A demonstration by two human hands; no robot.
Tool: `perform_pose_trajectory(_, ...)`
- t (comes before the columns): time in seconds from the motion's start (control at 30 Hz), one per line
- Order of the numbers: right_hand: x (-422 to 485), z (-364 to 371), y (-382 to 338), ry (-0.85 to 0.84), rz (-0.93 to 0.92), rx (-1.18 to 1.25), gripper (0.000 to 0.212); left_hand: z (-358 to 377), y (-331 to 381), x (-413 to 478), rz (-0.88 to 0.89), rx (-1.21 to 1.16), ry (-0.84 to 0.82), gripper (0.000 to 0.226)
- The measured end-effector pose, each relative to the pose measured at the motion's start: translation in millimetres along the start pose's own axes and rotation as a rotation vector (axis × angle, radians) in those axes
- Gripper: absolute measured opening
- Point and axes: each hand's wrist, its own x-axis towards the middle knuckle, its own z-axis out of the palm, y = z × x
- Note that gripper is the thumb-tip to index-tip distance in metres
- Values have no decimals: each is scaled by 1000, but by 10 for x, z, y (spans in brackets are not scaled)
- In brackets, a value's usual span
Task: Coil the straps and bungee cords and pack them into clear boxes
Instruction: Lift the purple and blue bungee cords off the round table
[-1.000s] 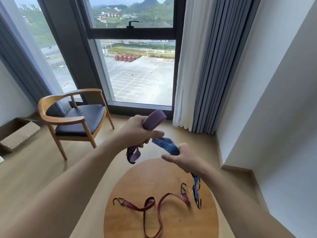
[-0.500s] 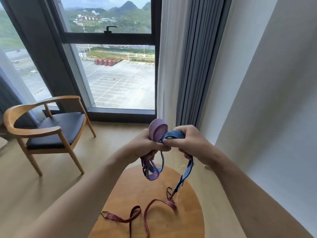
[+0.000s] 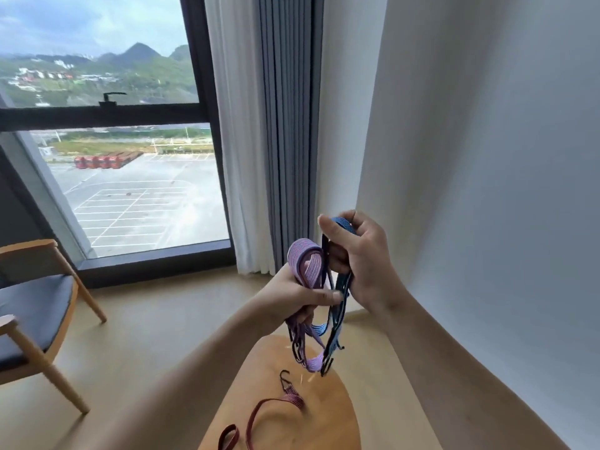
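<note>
My left hand (image 3: 297, 298) grips a folded purple bungee cord (image 3: 306, 263), whose loops and black hooks hang below the fist. Right beside it, my right hand (image 3: 358, 264) holds a blue bungee cord (image 3: 339, 326), with the cord's top bend over the fingers and its tail and hook dangling down. Both hands are held together in the air above the far edge of the round wooden table (image 3: 328, 417). A red bungee cord (image 3: 276, 405) with a black hook lies loose on the table. No clear box is in view.
A wooden chair (image 3: 35, 306) with a dark seat stands at the left on the wood floor. A large window (image 3: 130, 177) and grey curtains (image 3: 276, 131) fill the back. A white wall (image 3: 487, 190) runs close along the right side.
My hands rose and came together, and the blue cord's tail lifted off the table. The view swung right, so the chair slid to the left edge.
</note>
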Motion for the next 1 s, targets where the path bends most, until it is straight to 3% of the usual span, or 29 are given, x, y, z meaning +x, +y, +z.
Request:
perform_pose_trajectory(0.1,-282,-27,-109,129,-27,57,30,277,12,-199,26,42,-82,24)
perform_pose_trajectory(0.23,-808,-210,-186,302,-75,-82,37,647,-6,-543,48,37,-196,21)
perform_pose_trajectory(0.3,-1156,-421,-177,346,-85,-124,43,842,-76,-733,30,54,-226,29)
perform_pose_trajectory(0.37,-1564,-638,-150,359,-41,-147,54,1049,-139,-892,10,55,-261,36)
perform_pose_trajectory(0.43,-2007,-843,-101,252,56,-180,66,1262,-190,-1013,-1,31,-305,38)
perform_pose_trajectory(0.53,-2664,-1012,-98,102,178,-141,57,1602,-185,-1211,-37,-39,-425,38)
perform_pose_trajectory(0.73,-3552,-1239,-339,321,140,27,49,2369,-148,-1572,-26,2,-671,26)
perform_pose_trajectory(1.0,-5064,-1828,-913,591,-42,159,42,3855,78,-2357,54,112,-1035,47)
